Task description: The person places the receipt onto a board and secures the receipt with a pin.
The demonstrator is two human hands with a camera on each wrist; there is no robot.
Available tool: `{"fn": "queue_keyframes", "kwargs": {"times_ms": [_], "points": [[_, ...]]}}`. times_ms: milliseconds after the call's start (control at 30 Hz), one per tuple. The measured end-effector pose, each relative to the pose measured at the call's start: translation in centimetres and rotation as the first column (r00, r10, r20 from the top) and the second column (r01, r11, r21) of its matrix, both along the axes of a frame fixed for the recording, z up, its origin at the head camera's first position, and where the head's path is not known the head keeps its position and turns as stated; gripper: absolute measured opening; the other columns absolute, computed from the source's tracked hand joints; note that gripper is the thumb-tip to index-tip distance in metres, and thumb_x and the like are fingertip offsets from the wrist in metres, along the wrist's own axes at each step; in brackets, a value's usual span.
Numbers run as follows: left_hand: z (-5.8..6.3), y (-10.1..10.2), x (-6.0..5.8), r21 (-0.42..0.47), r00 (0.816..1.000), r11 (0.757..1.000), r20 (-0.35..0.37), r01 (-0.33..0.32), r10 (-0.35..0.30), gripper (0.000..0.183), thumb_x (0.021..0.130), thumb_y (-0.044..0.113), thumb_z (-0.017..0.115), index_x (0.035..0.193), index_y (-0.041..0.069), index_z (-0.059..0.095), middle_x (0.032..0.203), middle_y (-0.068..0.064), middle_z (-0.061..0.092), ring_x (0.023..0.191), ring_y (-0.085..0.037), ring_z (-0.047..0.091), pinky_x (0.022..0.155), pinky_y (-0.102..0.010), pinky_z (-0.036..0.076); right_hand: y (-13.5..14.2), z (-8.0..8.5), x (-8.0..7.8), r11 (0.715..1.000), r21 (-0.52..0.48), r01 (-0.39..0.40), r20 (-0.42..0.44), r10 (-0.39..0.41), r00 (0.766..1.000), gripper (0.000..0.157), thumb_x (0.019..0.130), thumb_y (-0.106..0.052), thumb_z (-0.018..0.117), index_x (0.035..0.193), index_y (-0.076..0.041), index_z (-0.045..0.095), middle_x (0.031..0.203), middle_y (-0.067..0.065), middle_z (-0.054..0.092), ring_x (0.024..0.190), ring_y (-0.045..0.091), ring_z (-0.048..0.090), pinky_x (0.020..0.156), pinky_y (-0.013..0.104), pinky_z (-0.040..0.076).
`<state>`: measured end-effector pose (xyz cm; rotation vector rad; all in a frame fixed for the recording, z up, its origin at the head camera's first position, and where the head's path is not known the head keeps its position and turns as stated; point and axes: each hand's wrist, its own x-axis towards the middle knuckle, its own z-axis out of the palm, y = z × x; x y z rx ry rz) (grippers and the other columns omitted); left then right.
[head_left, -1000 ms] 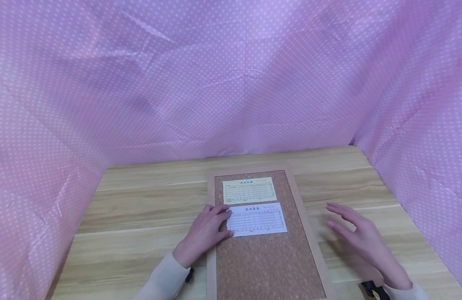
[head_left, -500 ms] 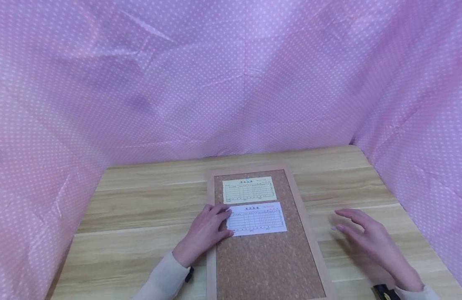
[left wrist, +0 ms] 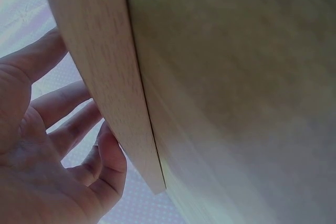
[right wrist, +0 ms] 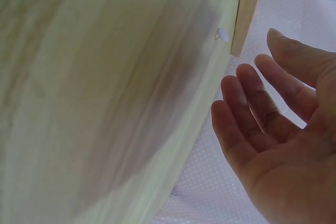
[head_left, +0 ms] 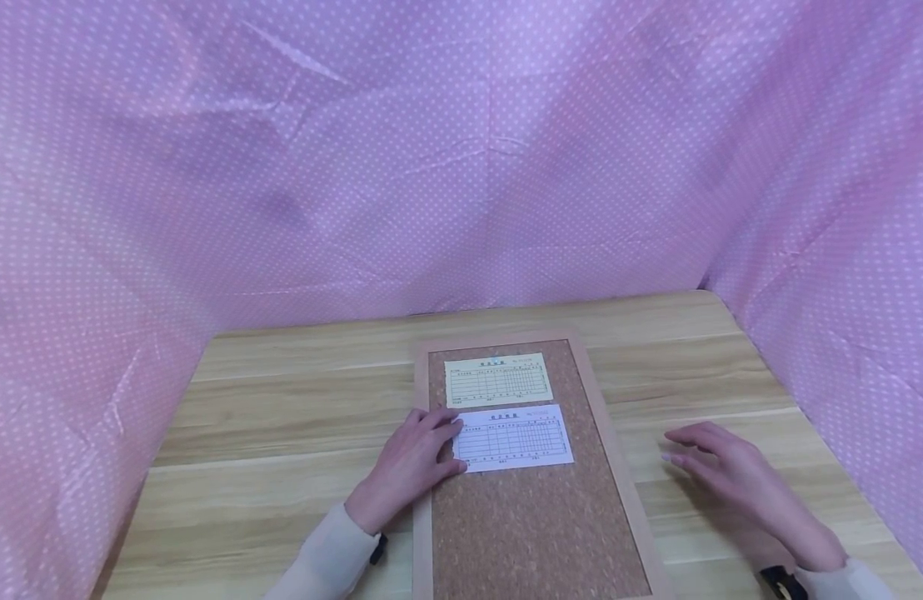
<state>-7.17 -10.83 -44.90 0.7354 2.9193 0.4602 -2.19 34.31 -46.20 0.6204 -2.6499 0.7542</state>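
Note:
A framed corkboard (head_left: 536, 533) lies on the table with two printed receipt slips on it. The yellow slip (head_left: 499, 382) is above, with a small light-blue spot, perhaps a pin, at its top edge. Below it lies the white slip (head_left: 514, 440). My left hand (head_left: 405, 467) rests its thumb and fingertips on the white slip's left edge. Right of the board, my right hand (head_left: 739, 479) hovers over the table with relaxed fingers and nothing held. Near its fingertips, a small pale object (right wrist: 222, 35), thumbtack-like, lies on the wood.
The wood-grain table (head_left: 296, 417) extends to both sides of the board. Pink polka-dot cloth (head_left: 461, 167) hangs behind the table and along its left and right sides. The board's raised wooden frame (left wrist: 100, 45) shows in the left wrist view.
My right hand has drawn away from the board, to the right and slightly nearer the body. The left hand and both slips keep their places.

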Motion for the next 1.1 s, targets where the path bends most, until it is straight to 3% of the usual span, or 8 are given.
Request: {"fn": "queue_keyframes", "kwargs": {"times_ms": [267, 733, 1100], "points": [[0.17, 0.00, 0.06, -0.004, 1.000, 1.000, 0.008, 0.004, -0.003, 0.061, 0.085, 0.036, 0.087, 0.135, 0.007, 0.069, 0.143, -0.008, 0.060, 0.112, -0.026, 0.053, 0.085, -0.036, 0.049, 0.17, -0.59, -0.52, 1.000, 0.004, -0.003, 0.027, 0.003, 1.000, 0.035, 0.069, 0.005, 0.087, 0.101, -0.006, 0.076, 0.097, 0.006, 0.074, 0.085, 0.011, 0.069, 0.079, 0.006, 0.048], [0.24, -0.05, 0.06, -0.010, 1.000, 1.000, -0.001, 0.007, -0.007, 0.061, 0.085, 0.038, 0.086, 0.134, 0.006, 0.069, 0.143, -0.008, 0.060, 0.115, -0.028, 0.054, 0.091, -0.041, 0.051, -0.33, -0.46, -0.53, 0.999, 0.039, 0.021, 0.168, -0.028, 0.985, 0.022, 0.079, -0.004, 0.085, 0.096, -0.015, 0.077, 0.091, -0.008, 0.071, 0.082, 0.002, 0.063, 0.072, 0.024, 0.056], [0.45, 0.03, 0.02, -0.008, 1.000, 1.000, 0.009, 0.002, -0.002, 0.061, 0.085, 0.036, 0.086, 0.134, 0.005, 0.069, 0.143, -0.009, 0.060, 0.114, -0.029, 0.054, 0.090, -0.040, 0.051, -0.25, -0.50, -0.71, 0.999, 0.051, 0.001, 0.165, -0.009, 0.986, 0.027, 0.076, 0.002, 0.086, 0.089, -0.019, 0.074, 0.087, -0.011, 0.069, 0.080, -0.001, 0.061, 0.068, 0.025, 0.056]]}}
